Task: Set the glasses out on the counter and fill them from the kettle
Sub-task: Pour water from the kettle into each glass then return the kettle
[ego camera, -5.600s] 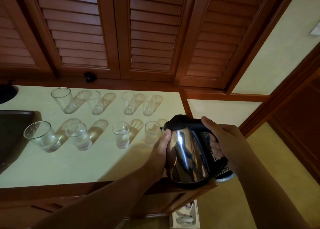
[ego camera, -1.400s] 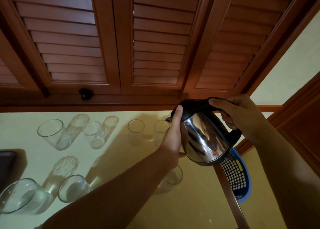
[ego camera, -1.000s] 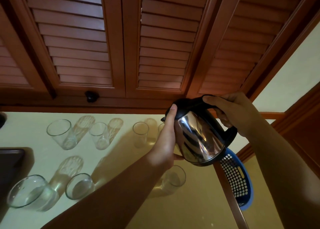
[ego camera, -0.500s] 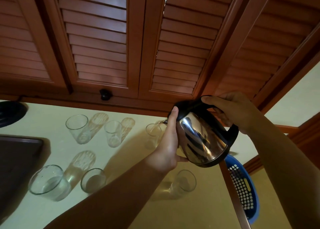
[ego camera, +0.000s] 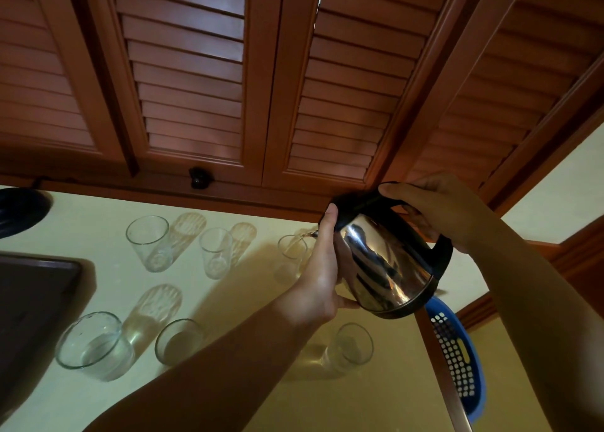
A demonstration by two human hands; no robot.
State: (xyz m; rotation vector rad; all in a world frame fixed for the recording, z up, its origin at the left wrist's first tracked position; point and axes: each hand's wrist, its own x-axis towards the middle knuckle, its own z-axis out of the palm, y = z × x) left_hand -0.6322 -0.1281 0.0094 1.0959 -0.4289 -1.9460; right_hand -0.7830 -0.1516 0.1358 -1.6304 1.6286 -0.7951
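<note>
A shiny steel kettle (ego camera: 385, 265) with a black lid and handle is tilted to the left above the cream counter (ego camera: 81, 222). My right hand (ego camera: 438, 209) grips its handle; my left hand (ego camera: 322, 274) presses flat against its body. The spout hangs over a back-row glass (ego camera: 291, 255), and a thin stream of water runs into it. Two other back-row glasses (ego camera: 150, 245) (ego camera: 215, 252) stand to the left. In the front row three glasses (ego camera: 91, 346) (ego camera: 178, 340) (ego camera: 349, 350) hold some water; my left forearm hides part of that row.
A dark tray (ego camera: 36, 294) lies at the counter's left. A black round base (ego camera: 19, 209) sits at the far left. A blue perforated basket (ego camera: 457, 359) is beyond the counter's right edge. Wooden louvred doors (ego camera: 196, 72) rise behind the counter.
The kettle has gone from the counter's front right edge to the back row and is tipped further. The spout has shifted left over a back-row glass, and water now runs from it.
</note>
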